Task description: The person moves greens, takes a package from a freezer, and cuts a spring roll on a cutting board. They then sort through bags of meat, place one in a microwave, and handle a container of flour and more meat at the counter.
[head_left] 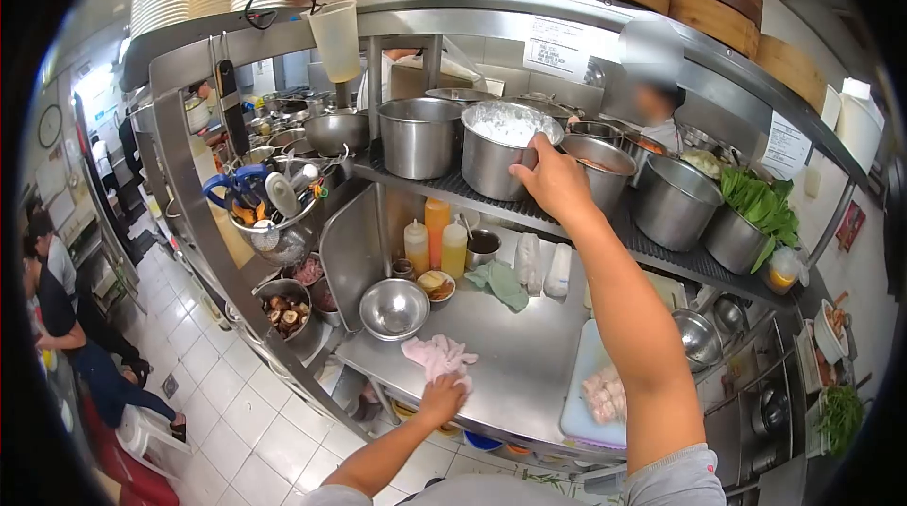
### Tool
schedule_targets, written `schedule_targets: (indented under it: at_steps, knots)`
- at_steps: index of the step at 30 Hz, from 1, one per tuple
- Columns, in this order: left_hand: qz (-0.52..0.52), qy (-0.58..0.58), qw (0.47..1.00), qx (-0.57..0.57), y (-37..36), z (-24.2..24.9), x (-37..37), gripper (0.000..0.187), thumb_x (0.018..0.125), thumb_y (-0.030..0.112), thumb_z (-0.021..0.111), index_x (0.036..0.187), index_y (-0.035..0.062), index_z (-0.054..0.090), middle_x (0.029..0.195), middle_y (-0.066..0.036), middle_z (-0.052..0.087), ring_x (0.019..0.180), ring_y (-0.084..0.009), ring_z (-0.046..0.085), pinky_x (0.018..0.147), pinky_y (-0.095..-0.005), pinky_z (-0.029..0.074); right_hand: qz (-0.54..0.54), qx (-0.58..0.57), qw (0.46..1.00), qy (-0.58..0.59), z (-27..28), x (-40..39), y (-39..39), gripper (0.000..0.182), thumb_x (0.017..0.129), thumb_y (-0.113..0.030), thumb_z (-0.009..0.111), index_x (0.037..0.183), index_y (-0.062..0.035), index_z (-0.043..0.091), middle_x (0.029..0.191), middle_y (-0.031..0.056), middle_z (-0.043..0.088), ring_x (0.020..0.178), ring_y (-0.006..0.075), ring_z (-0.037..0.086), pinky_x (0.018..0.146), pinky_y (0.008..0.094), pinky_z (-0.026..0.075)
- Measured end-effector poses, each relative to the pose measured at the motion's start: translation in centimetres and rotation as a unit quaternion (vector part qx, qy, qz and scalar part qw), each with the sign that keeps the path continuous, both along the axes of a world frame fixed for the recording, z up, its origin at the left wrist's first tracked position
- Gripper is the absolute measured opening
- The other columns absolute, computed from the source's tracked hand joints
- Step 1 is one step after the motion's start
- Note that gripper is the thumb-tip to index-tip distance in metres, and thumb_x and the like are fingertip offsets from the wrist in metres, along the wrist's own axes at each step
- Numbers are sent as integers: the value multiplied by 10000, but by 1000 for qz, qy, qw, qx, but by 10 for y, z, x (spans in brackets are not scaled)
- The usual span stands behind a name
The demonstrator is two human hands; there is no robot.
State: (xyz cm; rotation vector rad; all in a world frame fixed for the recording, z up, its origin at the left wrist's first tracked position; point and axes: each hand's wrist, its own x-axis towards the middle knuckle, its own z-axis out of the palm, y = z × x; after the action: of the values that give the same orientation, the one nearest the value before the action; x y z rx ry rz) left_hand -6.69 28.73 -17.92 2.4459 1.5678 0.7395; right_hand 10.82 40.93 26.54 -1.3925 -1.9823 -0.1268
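My right hand [557,183] is at the near right rim of a steel pot [487,166] on the raised shelf, fingers closed at its edge. White contents, possibly powder, show inside that pot. Down at the counter's front left, my left hand [442,400] is closed on a crumpled pink cloth [438,355]. Just behind the cloth is a steel bowl [394,308]. More steel pots flank the one I touch: a plain one [420,142] on its left and one with orange-red contents [601,180] on its right.
Squeeze bottles [436,237], a green cloth [498,285] and white wrapped rolls [542,268] stand or lie under the shelf. A cutting board [578,416] with pale pieces is at right. Leafy greens [751,204] fill a pot at the shelf's right end. Other people are nearby.
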Motion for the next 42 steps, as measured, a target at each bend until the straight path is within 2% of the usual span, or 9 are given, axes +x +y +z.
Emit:
schedule_targets:
  at_steps: [5, 13, 16, 18, 22, 29, 32, 37, 42]
  knots:
    - [-9, -39, 998, 53, -8, 16, -47, 127, 751, 185, 655, 836, 91, 643, 1150, -113, 560, 1030, -319, 537, 876, -398, 442, 70, 85, 993, 44, -13, 10, -6, 340, 778, -236, 707, 929, -44, 472, 693, 128, 647, 680, 331, 633, 609, 417, 472]
    - [48, -25, 993, 101, 13, -8, -84, 168, 777, 175, 630, 900, 59, 631, 1193, -122, 551, 1061, -330, 526, 876, -424, 446, 188, 140, 970, 67, -47, 50, -74, 345, 719, -172, 768, 886, -70, 484, 700, 103, 648, 662, 269, 649, 584, 316, 484]
    - [78, -39, 996, -3, 23, -6, -93, 169, 778, 174, 627, 907, 69, 658, 1207, -119, 559, 1099, -321, 511, 937, -479, 375, 196, 110, 973, 43, -81, 69, -120, 335, 710, -169, 776, 885, -81, 504, 752, 101, 653, 676, 259, 649, 593, 316, 493]
    - [96, -2, 995, 9, 5, 39, -74, 146, 777, 199, 638, 871, 97, 682, 1212, -86, 560, 1195, -297, 453, 974, -570, 301, 164, 88, 982, 36, -113, 79, -146, 324, 708, -164, 778, 887, -87, 518, 783, 102, 648, 690, 251, 650, 596, 318, 500]
    - [33, -116, 990, 74, 2, 97, -55, 144, 764, 135, 660, 894, 76, 678, 1199, -109, 566, 1202, -338, 451, 992, -504, 335, 82, -103, 985, 112, -213, 85, -173, 354, 698, -245, 787, 884, -91, 528, 749, 86, 648, 673, 252, 647, 591, 330, 510]
    - [-121, -203, 868, 437, 45, 365, 1, 326, 716, -5, 669, 1036, 36, 618, 1183, -150, 563, 1150, -338, 501, 973, -411, 395, -88, -196, 974, 69, -356, 84, -172, 306, 734, -261, 736, 872, -95, 519, 738, 96, 651, 699, 281, 649, 573, 384, 500]
    - [-83, -158, 808, 562, 84, 437, 40, 471, 720, 99, 725, 1161, 76, 562, 1293, -129, 462, 1204, -324, 429, 992, -409, 361, -112, -178, 973, 93, -378, 89, -184, 296, 757, -221, 717, 942, -97, 521, 800, 116, 667, 743, 283, 651, 633, 343, 505]
    - [20, -54, 748, 661, 167, 508, 69, 730, 668, 173, 752, 1320, 156, 427, 1363, -120, 393, 1260, -302, 364, 981, -460, 328, 17, -321, 911, 257, -343, 89, -216, 615, 842, -200, 635, 1375, -154, 330, 999, 109, 660, 818, 250, 663, 733, 339, 512]
    - [103, -22, 733, 672, 192, 518, 83, 592, 739, 147, 636, 1301, 237, 472, 1377, 0, 416, 1283, -241, 373, 1005, -591, 265, 35, -344, 885, 312, -343, 142, -264, 508, 858, -190, 637, 1317, -113, 434, 981, 68, 670, 813, 141, 635, 738, 274, 509]
